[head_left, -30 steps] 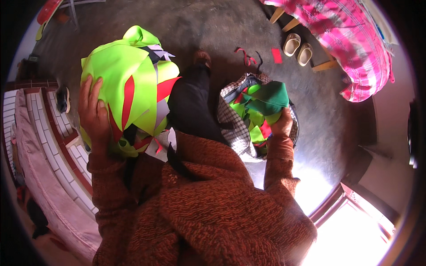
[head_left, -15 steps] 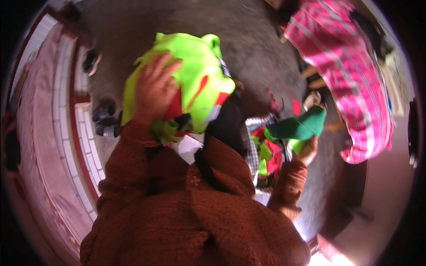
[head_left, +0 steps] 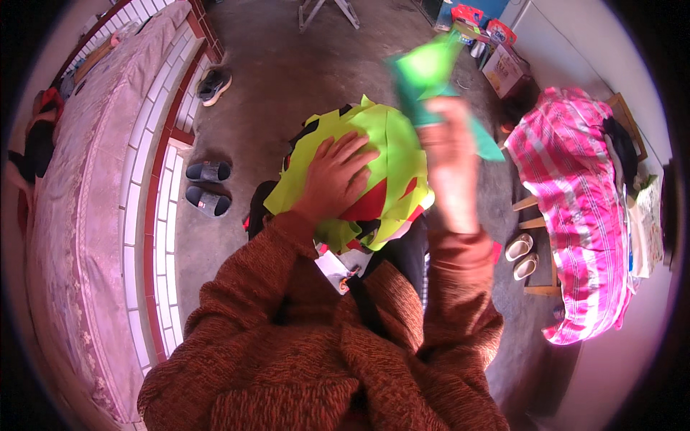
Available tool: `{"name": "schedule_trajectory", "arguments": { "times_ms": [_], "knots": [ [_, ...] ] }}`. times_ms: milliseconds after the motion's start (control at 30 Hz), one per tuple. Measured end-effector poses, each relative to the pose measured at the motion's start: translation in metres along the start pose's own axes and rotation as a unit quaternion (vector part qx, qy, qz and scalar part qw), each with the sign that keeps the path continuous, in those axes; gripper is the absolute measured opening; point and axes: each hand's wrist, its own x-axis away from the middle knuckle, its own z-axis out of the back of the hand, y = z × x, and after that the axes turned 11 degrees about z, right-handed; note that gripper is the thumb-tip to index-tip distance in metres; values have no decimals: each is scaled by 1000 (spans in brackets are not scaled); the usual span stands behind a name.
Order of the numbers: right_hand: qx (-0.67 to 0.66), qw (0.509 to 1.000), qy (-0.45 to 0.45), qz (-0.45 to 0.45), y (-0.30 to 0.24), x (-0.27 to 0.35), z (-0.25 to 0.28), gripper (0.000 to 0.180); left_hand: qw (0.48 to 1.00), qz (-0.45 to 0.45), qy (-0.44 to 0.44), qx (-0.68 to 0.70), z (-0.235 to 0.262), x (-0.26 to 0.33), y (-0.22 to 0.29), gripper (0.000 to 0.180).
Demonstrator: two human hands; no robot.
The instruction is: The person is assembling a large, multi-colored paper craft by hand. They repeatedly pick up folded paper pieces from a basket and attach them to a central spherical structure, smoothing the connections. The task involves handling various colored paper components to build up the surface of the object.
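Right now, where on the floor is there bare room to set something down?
The widest bare floor lies beyond the yellow-green bundle, between the dark footwear and pale stand. A smaller patch is between the grey slippers and bundle. The right side is crowded, with cream clogs and pink plaid cloth.

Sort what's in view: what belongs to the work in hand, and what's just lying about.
In the work:
- yellow-green cloth bundle, under the left hand
- green cloth, blurred, in the right hand

Just lying about:
- dark slippers
- pale clogs
- pink checked cloth
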Motion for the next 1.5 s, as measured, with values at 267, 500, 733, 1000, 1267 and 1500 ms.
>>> {"name": "schedule_trajectory", "arguments": {
  "times_ms": [267, 500, 733, 1000, 1267, 1500],
  "knots": [
    [378, 871, -268, 160, 64, 85, -79, 24, 945, 221, 203, 133, 44, 66, -35, 15],
    [417, 844, -301, 153, 66, 92, -80, 36, 961, 137, 187, 151, 54, 19, 1, 23],
    [451, 820, -314, 161, 76, 99, -80, 47, 996, 81, 37, 4, 32, -35, 0, 42],
    [408, 845, -304, 162, 71, 95, -80, 46, 988, 148, 1, 46, 13, -57, -27, 19],
    [428, 846, -274, 163, 66, 94, -79, 40, 775, 402, -4, 487, 36, -74, -39, 14],
    [390, 865, -283, 137, 62, 95, -79, 42, 620, 411, -52, 666, 47, -62, -66, 13]
  ]
}}
